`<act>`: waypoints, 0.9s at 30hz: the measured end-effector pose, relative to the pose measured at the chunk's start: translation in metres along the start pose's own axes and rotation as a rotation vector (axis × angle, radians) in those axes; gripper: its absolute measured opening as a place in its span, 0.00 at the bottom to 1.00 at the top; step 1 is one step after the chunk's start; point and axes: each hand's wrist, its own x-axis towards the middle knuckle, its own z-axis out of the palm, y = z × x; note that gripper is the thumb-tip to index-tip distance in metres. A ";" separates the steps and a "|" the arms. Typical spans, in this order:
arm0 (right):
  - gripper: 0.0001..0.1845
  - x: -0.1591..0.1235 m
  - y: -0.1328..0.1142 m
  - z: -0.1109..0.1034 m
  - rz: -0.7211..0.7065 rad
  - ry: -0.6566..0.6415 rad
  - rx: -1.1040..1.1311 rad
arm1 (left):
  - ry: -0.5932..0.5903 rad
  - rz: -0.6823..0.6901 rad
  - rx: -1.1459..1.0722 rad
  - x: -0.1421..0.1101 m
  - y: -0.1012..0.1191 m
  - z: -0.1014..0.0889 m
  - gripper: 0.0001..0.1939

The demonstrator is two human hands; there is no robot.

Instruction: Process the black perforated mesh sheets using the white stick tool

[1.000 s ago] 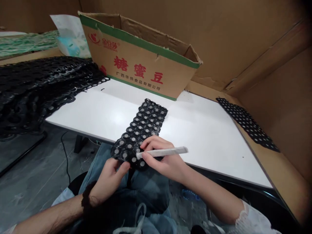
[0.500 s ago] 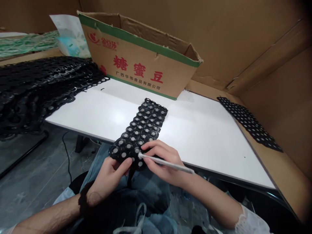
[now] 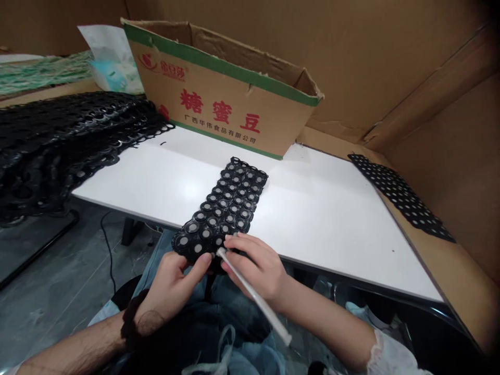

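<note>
At one table, left grip closed on one black mat, right grip around one stick

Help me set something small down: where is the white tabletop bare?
Widest free patch: tabletop right of the black strip, bordered by the carton behind and dotted sheet at right. A smaller one lies between strip and mesh pile. Crowded: the strip's near end, at the left hand and right hand.

cardboard box | 金豆莎® (red emblem beside) | 糖蜜豆, red | 广西华伟食品有限公司, black
</note>
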 end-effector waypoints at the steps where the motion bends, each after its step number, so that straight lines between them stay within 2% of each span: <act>1: 0.03 0.000 -0.002 0.002 -0.014 0.020 -0.060 | 0.012 0.013 0.029 -0.001 0.000 0.001 0.26; 7: 0.06 0.003 -0.011 0.009 0.003 0.061 -0.182 | 0.028 0.061 0.072 -0.009 -0.001 0.003 0.23; 12: 0.06 0.006 -0.010 0.011 0.029 0.035 -0.209 | 0.010 0.005 0.073 -0.007 -0.001 0.001 0.25; 14: 0.05 0.007 -0.009 0.007 0.111 0.009 -0.122 | 0.003 -0.027 0.066 -0.004 -0.002 0.001 0.26; 18: 0.04 0.011 -0.003 -0.008 0.382 -0.041 0.314 | -0.035 -0.053 0.009 -0.001 -0.003 0.001 0.25; 21: 0.10 0.011 0.003 -0.019 0.564 -0.017 0.537 | -0.054 -0.096 -0.072 0.000 -0.004 0.001 0.25; 24: 0.10 0.009 0.006 -0.025 0.614 -0.056 0.603 | -0.081 -0.137 -0.197 0.002 -0.005 0.002 0.25; 27: 0.08 0.008 0.006 -0.029 0.556 -0.111 0.597 | -0.148 -0.158 -0.266 0.002 -0.004 0.003 0.26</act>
